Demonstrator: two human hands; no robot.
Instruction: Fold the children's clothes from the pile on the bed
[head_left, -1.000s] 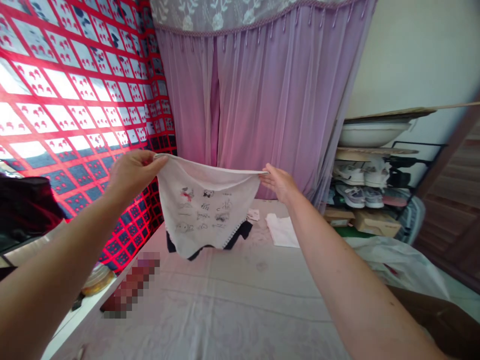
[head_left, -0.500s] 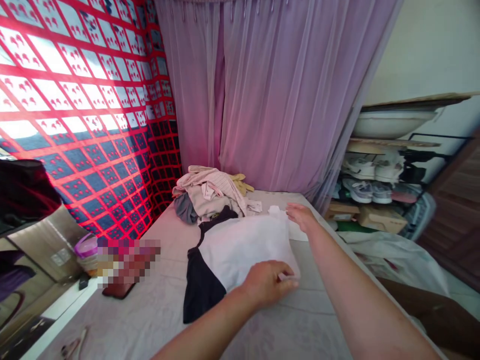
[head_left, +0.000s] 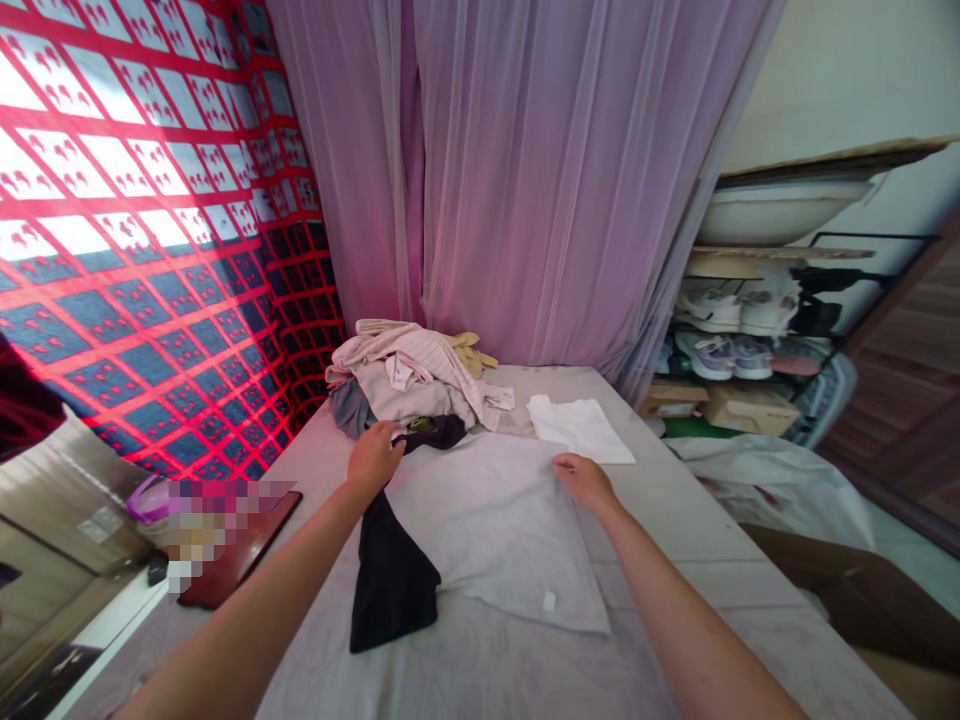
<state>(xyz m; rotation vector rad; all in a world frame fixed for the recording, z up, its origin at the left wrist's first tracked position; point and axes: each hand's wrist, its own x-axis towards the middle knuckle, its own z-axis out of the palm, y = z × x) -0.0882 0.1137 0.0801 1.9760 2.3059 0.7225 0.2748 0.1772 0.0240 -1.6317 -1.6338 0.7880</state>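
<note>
A pale cloth (head_left: 499, 540) printed with small drawings lies spread on the bed sheet (head_left: 495, 670), its printed side hidden. A black garment (head_left: 391, 580) sticks out from under its left side. My left hand (head_left: 375, 458) rests at the cloth's far left corner, beside a dark strap of the garment. My right hand (head_left: 586, 482) is at the far right corner, fingertips on the edge. Neither grip shows clearly. Behind them sits a heap of folded and crumpled clothes (head_left: 405, 378), and a folded white cloth (head_left: 577, 428) lies to its right.
A pink curtain (head_left: 525, 180) hangs behind the bed. To the right, a rack holds sneakers (head_left: 731, 335) and a white basin (head_left: 780, 212), above cardboard boxes (head_left: 720, 408) and a plastic bag (head_left: 780, 490). A pixelated patch (head_left: 217, 530) covers something at the bed's left edge.
The cloth, held up between both hands a second ago, now lies flat on the bed over the black garment. My hands have moved down to its far corners, and the view has tilted down.
</note>
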